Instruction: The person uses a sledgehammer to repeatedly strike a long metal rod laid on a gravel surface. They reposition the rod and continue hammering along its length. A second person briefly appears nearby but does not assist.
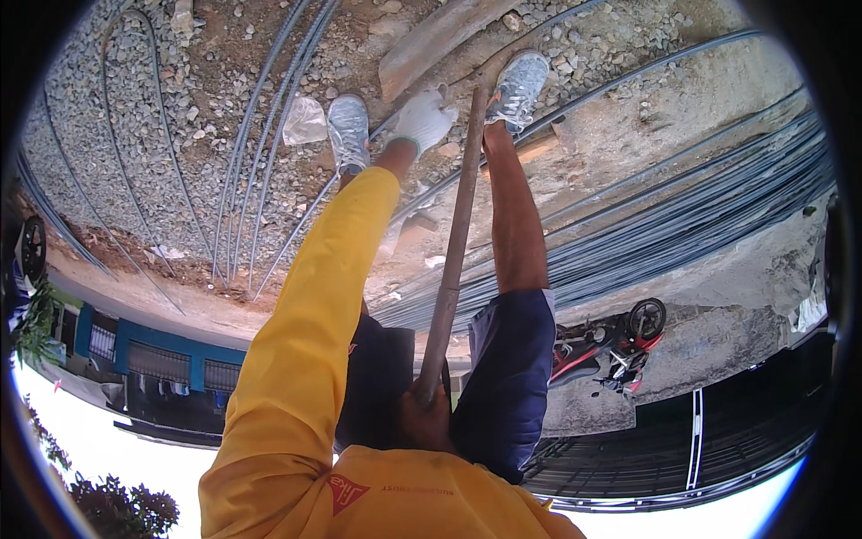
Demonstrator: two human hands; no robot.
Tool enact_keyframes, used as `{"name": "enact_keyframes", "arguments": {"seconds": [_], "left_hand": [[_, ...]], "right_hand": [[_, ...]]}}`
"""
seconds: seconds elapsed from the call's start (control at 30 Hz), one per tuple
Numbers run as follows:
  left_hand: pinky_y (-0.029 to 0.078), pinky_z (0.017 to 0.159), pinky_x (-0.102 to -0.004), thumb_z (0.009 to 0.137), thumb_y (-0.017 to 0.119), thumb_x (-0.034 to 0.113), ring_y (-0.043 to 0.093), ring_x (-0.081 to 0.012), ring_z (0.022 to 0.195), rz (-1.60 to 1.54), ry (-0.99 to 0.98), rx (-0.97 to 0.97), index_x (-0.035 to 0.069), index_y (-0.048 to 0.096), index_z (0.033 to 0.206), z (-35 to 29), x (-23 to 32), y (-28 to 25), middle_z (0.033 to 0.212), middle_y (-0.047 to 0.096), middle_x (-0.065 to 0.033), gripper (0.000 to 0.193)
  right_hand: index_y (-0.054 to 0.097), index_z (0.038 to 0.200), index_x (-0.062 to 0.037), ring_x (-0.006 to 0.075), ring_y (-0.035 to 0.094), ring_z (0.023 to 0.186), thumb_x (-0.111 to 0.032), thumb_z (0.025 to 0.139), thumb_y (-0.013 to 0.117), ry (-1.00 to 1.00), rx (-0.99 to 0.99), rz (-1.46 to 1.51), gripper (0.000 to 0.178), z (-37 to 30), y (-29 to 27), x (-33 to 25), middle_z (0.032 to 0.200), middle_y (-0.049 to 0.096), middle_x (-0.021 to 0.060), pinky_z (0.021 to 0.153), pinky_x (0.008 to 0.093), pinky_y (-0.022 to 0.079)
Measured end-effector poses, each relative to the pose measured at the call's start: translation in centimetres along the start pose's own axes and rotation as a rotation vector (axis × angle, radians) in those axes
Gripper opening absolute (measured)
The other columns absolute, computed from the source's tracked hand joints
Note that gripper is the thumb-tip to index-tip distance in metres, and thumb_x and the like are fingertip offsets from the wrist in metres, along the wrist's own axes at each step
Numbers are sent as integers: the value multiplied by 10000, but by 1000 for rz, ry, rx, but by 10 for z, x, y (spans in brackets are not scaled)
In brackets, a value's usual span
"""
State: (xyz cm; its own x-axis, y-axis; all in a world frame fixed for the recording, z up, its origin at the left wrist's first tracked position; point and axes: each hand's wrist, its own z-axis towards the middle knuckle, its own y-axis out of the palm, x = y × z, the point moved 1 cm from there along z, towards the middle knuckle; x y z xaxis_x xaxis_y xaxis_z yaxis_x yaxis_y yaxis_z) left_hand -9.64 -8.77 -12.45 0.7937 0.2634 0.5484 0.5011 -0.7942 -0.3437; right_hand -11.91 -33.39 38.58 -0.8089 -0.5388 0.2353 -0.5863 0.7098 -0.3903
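Observation:
My left hand [424, 119], in a white work glove at the end of a yellow sleeve, is low between my shoes. It is closed around a thin steel bar [379, 128] lying over the gravel, though its fingertips are partly hidden. A long rusty metal pipe [457, 238] runs between my legs, one end close to my right shoe [519, 85]. Its other end is in my right hand [426, 418], bare and wrapped around it between my thighs. The right forearm is out of sight. My left shoe [348, 133] stands beside the glove.
A wooden plank [431, 45] lies near my feet. Several long steel bars [269, 135] cross the gravel, and a thick bundle of rebar [682, 229] spreads at the right. Crumpled plastic [305, 121] lies by my left shoe. A red motorcycle [611, 346] appears beyond my right leg.

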Motion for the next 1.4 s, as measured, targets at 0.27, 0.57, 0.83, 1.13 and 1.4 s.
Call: {"name": "enact_keyframes", "arguments": {"seconds": [0.27,0.57,0.83,1.13,1.4], "left_hand": [[533,800,-413,917,706,561,679,-244,843,-613,-454,-333,-17,589,1148,-274,147,-90,868,668,-145,634],[550,731,-426,804,799,404,715,-300,760,-226,-535,-235,-38,642,924,-371,185,-104,805,704,-138,484],[589,858,-447,792,775,396,765,-373,996,237,-370,-150,-77,694,1139,-389,183,-109,1041,763,-259,592],[566,992,-495,875,723,402,701,-465,1169,462,-293,-189,-60,698,1193,-380,160,-113,1173,736,-324,563],[581,909,-530,927,694,395,721,-477,1094,558,-218,-157,-41,725,1113,-377,141,-105,1095,746,-324,475]], "right_hand": [[566,1151,-75,130,588,539,-48,959,704,-173,-74,-397,238,-20,26,-38,861,645,42,476,310,474],[583,1174,37,187,643,567,-129,892,741,-348,-180,-340,363,-11,52,-23,830,685,116,502,369,497],[656,1160,82,297,753,658,-161,886,780,-573,-132,-430,387,-22,72,-22,898,757,214,570,426,559],[667,1299,48,409,744,1171,-158,873,798,-439,-200,-255,491,-54,79,-31,1195,759,296,952,449,583],[656,1296,75,378,751,1171,-193,893,807,-466,-254,-222,507,-52,74,-28,1197,760,293,955,436,580]]}}
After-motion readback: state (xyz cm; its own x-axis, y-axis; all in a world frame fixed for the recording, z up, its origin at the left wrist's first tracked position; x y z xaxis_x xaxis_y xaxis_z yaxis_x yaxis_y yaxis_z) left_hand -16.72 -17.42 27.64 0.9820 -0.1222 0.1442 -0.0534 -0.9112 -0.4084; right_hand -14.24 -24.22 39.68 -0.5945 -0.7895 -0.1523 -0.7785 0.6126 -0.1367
